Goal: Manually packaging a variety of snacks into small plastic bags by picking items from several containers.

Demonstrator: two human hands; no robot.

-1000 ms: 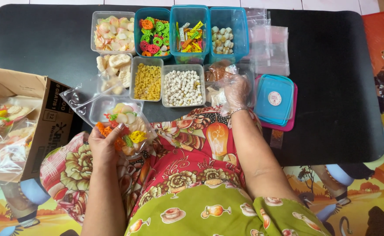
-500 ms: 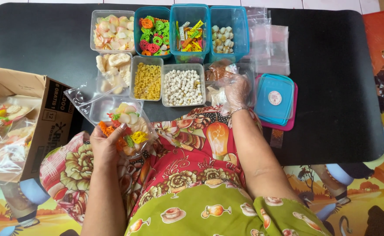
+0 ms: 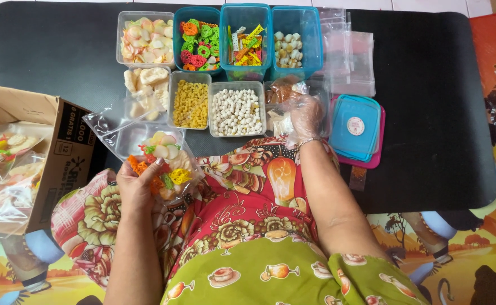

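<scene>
A black mat point(image 3: 429, 85) carries tubs of crackers. A cardboard box point(image 3: 39, 147) sits left. On the lap, the left hand point(image 3: 135, 189) clamps its fingers around a clear bag of mixed crackers point(image 3: 160, 161). The gloved right hand point(image 3: 304, 116) reaches into a clear tub point(image 3: 285, 90), fingers curled; whether it grips anything is unclear.

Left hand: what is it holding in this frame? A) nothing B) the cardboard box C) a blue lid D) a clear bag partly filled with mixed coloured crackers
D: the left hand grips a clear plastic bag holding orange, yellow and pale cracker pieces, over the lap; the blue lid lies untouched at the right of the mat, and the cardboard box sits apart.
</scene>
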